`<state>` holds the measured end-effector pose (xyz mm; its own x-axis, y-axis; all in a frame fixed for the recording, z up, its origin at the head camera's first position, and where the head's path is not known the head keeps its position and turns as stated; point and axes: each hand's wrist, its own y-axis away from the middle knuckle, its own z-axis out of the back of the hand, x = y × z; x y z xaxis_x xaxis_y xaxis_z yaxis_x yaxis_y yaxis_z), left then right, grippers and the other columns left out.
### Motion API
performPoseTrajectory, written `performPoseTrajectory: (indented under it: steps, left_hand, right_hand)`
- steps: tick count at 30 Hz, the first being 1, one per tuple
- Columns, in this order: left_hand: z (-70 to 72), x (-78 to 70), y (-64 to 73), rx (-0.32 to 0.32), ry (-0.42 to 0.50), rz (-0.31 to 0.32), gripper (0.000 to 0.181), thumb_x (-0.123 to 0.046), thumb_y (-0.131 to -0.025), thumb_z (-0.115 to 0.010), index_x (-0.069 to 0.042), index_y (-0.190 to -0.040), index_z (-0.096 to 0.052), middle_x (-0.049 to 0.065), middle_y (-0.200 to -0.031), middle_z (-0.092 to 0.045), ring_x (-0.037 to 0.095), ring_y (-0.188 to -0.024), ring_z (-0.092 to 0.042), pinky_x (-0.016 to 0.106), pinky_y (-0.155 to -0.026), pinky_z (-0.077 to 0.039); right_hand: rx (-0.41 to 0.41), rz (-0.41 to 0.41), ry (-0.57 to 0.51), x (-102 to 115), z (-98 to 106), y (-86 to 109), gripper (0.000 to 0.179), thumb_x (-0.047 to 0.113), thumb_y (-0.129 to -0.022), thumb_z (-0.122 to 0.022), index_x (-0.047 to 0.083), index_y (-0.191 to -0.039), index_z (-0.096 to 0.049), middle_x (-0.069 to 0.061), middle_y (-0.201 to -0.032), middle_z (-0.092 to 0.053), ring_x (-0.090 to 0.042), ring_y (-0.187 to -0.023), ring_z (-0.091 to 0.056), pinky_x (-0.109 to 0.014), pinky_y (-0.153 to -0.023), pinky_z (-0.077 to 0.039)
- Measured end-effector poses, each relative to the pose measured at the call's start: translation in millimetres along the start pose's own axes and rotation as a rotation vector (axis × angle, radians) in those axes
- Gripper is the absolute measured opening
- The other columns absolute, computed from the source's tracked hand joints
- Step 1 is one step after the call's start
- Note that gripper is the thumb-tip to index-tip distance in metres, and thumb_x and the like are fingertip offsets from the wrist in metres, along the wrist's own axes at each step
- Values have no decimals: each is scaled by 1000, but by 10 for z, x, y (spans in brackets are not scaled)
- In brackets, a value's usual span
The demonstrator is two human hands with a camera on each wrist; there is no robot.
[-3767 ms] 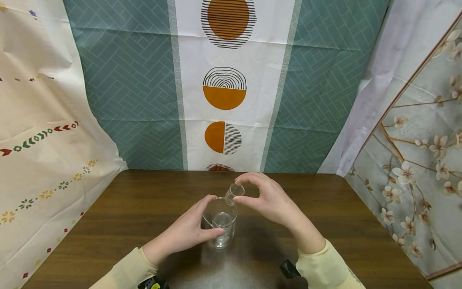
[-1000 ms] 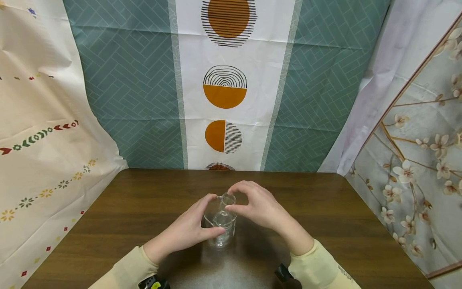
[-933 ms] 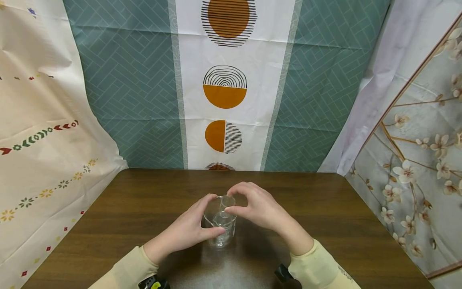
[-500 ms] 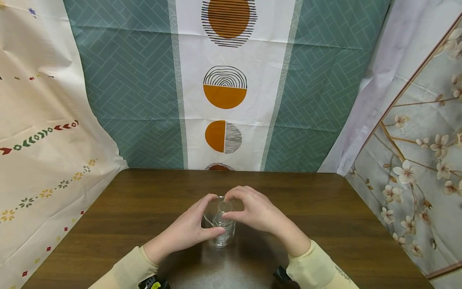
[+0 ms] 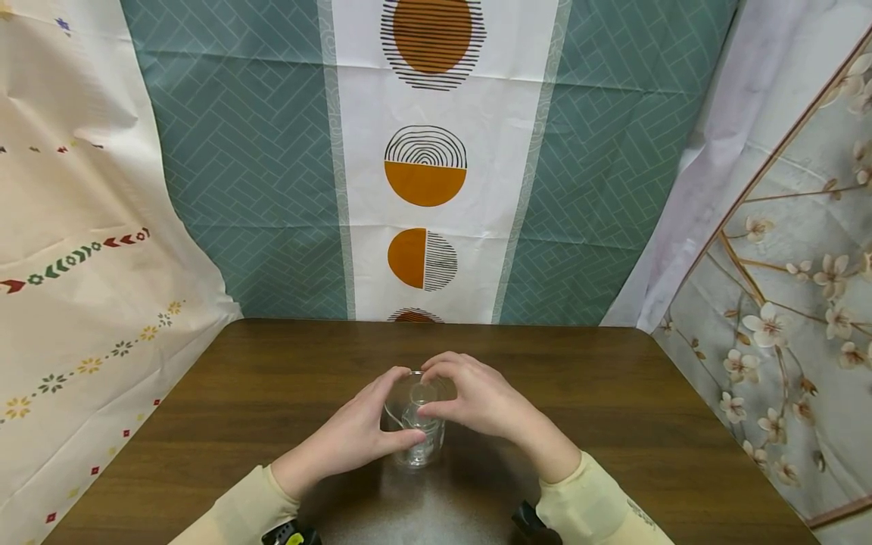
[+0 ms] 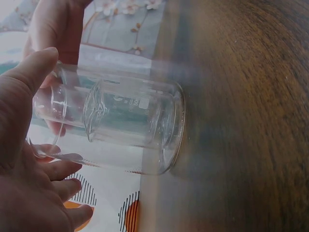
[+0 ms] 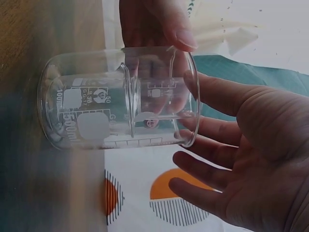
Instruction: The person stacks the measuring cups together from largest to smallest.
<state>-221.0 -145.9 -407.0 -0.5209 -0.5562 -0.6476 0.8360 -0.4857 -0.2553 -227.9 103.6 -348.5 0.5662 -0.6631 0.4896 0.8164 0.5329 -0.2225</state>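
Observation:
A large clear glass beaker [image 7: 87, 126], marked 500 ml, stands upright on the table. My left hand [image 5: 361, 431] holds it round the rim and side, thumb near me and fingers on the far left. Inside sits a medium beaker [image 6: 128, 112], marked 100 ml. My right hand [image 5: 487, 400] pinches a small beaker [image 5: 423, 392] between thumb and fingers. In the right wrist view, the small beaker [image 7: 161, 94] is within the large beaker's mouth, close to the medium one's rim. Overlapping glass hides whether those two touch.
The brown wooden table [image 5: 272, 378] extends around the beakers. Behind it hangs a green and white patterned cloth [image 5: 259, 189]. A cream cloth [image 5: 88, 265] borders the left side and a floral one [image 5: 783, 341] the right. Dark wrist devices sit at both cuffs.
My right hand has brought the small beaker from above the large beaker's right rim leftward and down into its mouth. The left hand has stayed on the large beaker.

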Motion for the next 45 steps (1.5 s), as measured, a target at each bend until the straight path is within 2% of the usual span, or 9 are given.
performPoseTrajectory:
  steps: [3,14,23,36,45]
  left_hand:
    - [-2,-4,-2,3,2,1,91,-62,-93,-85,-16,-160,-45,6,-159,-54,30,-146,-54,60,-115,-48]
    - [13,4,-1,-2,7,-20,88,-60,-93,-85,-16,-158,-46,6,-158,-55,30,-145,-54,61,-114,-48]
    - [5,-8,5,-4,3,-20,87,-60,-93,-86,-17,-157,-47,4,-155,-57,27,-143,-56,59,-114,-49]
    - [8,-4,13,-8,1,-26,84,-60,-93,-86,-20,-157,-47,6,-156,-56,33,-145,-55,60,-114,-48]
    - [17,-23,15,2,12,-2,87,-61,-92,-87,-20,-158,-47,-2,-154,-55,29,-145,-54,57,-116,-47]
  right_hand:
    - [20,-19,4,-6,-1,-17,36,37,-94,-91,18,-121,-80,3,-142,-69,-24,-133,-64,-52,-109,-53]
    - [102,-11,41,1,38,-124,31,34,-91,-94,19,-115,-81,3,-139,-71,-24,-133,-62,-50,-106,-54]
    - [122,-13,69,-7,19,-175,31,36,-90,-94,20,-114,-81,3,-139,-71,-24,-135,-59,-50,-105,-54]
    - [206,-24,159,70,60,-276,27,39,-89,-94,22,-106,-82,2,-136,-72,-24,-133,-60,-47,-100,-56]
    - [276,-30,226,121,53,-347,25,39,-87,-95,23,-102,-82,6,-128,-74,-23,-127,-60,-41,-95,-56]
